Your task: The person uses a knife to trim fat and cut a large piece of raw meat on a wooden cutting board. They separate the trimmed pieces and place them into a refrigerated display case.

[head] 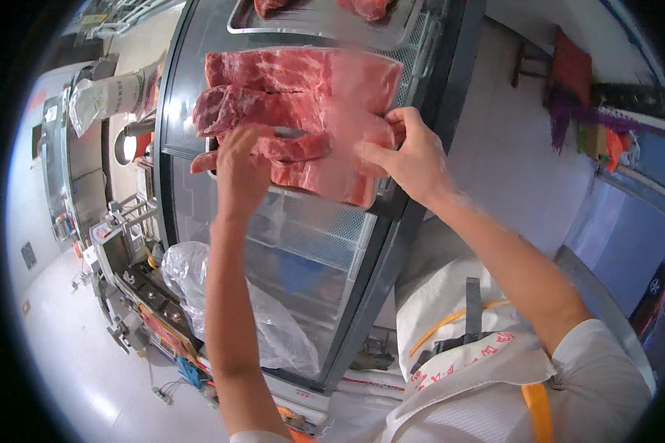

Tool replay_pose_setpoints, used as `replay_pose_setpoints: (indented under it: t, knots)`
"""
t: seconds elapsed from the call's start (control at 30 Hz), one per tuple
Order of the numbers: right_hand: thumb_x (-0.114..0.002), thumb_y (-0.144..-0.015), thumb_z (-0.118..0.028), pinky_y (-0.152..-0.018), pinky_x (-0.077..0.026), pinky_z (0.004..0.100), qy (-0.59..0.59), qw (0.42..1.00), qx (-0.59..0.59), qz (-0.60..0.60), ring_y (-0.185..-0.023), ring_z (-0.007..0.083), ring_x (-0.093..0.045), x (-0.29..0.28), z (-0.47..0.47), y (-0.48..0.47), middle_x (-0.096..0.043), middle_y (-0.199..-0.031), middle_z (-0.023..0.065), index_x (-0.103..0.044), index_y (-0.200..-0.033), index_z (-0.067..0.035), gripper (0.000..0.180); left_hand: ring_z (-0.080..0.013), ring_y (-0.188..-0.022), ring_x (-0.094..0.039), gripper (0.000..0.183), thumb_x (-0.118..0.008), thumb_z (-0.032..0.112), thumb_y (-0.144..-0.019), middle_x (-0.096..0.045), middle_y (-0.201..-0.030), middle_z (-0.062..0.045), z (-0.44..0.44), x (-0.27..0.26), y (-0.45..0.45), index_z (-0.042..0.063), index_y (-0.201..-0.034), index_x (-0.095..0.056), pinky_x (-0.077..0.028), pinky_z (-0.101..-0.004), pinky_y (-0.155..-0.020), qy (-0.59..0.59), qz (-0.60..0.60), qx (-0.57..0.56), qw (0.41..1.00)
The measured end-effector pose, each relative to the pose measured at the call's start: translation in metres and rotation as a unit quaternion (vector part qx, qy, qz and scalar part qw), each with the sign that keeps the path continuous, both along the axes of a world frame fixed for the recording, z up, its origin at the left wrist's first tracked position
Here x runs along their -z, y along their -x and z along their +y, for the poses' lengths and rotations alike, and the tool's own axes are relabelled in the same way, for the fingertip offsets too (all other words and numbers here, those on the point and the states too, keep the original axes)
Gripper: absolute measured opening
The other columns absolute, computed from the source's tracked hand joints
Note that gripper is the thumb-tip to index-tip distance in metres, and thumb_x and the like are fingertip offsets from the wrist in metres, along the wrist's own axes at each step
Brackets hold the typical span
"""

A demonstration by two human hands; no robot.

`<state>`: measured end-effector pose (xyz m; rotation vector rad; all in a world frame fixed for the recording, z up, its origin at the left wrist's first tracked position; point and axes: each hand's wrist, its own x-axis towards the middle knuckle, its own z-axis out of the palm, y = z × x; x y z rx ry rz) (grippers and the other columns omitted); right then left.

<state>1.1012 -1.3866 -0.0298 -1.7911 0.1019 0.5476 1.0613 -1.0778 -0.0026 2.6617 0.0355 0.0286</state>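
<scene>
Slabs of raw meat lie side by side on top of a glass-topped display case. My left hand is over the left part of the nearer slabs, blurred, with its fingers at the end of a narrow meat strip; its grip cannot be made out. At the right end of a nearer piece, my right hand pinches the meat's edge between thumb and fingers. A hazy smear across the view blurs the meat's right part. Beyond the slabs, a metal tray holds more raw meat.
A clear plastic bag lies on the near part of the case. A dark frame edge runs along the case beside me. To the left are a scale and a white sack. A red chair stands at the far right.
</scene>
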Motion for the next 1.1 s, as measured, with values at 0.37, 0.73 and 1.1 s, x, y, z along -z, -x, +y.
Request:
replay_pose_setpoints:
  t: [0.37, 0.73, 1.1]
  knots:
    - [-0.092, -0.085, -0.053, -0.098, -0.057, 0.0382, 0.097, 0.990, -0.005, -0.105, -0.109, 0.0254, -0.071, 0.020, 0.003, -0.082, -0.071, -0.121, 0.0159, -0.060, -0.131, 0.005, 0.080, -0.0272, -0.123, -0.066, 0.048, -0.076, 0.001, -0.072, -0.075, -0.121, -0.005, -0.023, 0.029, 0.005, 0.012, -0.119, -0.077, -0.041, -0.0477, -0.107, -0.155, 0.031, 0.111, 0.981]
    - [-0.091, -0.084, -0.055, -0.094, -0.058, 0.0470, 0.120, 0.977, -0.058, -0.168, -0.102, 0.0392, -0.072, -0.012, -0.003, -0.058, -0.071, -0.109, 0.0226, -0.061, -0.120, 0.003, 0.074, -0.0330, -0.106, -0.067, 0.037, -0.080, 0.003, -0.068, -0.069, -0.098, -0.009, -0.003, -0.023, -0.011, 0.006, -0.103, -0.068, -0.047, -0.0468, -0.100, -0.060, 0.105, 0.152, 0.981]
    - [-0.089, -0.083, -0.047, -0.096, -0.060, 0.0495, 0.148, 0.975, -0.164, -0.013, -0.103, 0.0437, -0.078, -0.001, 0.028, -0.023, -0.077, -0.108, 0.0315, -0.071, -0.119, 0.008, 0.068, -0.0398, -0.114, -0.066, 0.036, -0.069, -0.007, -0.074, -0.068, -0.108, -0.014, -0.014, 0.001, 0.005, 0.003, -0.108, -0.066, -0.050, -0.0470, -0.107, 0.030, 0.071, 0.089, 0.993]
